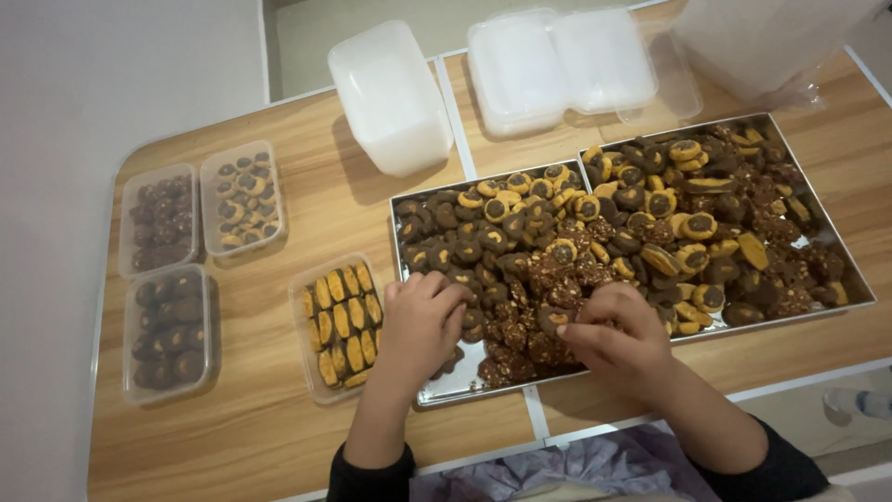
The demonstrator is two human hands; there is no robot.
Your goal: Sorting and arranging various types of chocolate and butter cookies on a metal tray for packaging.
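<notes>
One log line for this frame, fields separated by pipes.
left hand on dark cookies in left tray | right hand pinching a dark cookie | cookie tub beside left hand

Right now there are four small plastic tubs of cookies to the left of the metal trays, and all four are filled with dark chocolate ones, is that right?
Not quite. There are four small tubs left of the metal trays, but the tub nearest the left hand holds orange-yellow oblong cookies, not dark ones. The head view shows it. The right hand rests on the cookies in the tray.

4 clear cookie tubs [202,270] at left; empty white tubs [390,93] at rear.
</notes>
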